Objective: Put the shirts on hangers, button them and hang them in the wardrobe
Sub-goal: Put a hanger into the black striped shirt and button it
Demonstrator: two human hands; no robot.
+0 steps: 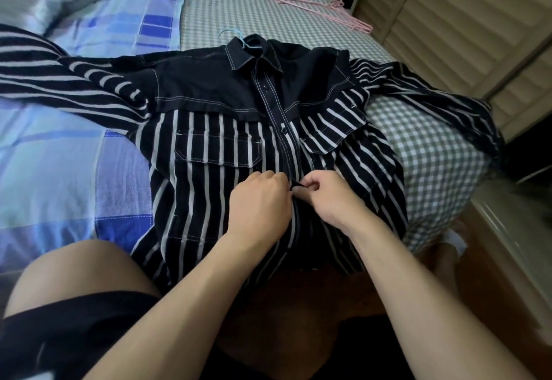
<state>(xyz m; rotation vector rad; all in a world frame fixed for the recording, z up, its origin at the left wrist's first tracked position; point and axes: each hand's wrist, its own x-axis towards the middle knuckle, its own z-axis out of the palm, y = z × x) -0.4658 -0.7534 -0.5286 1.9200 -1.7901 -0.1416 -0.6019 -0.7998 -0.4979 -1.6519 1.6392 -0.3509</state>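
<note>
With the shirt [227, 146] spread over the bed's near edge on its hanger [239, 39], the left hand [259, 200] pinches the placket and the right hand [330, 197] a button; loose cloth could let it slip or misalign.

A home bedroom: a bed [418, 146] with checked sheet, beside louvred wardrobe doors [448, 21].

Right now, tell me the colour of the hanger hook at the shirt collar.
Light blue hanger hook, head view.
</note>
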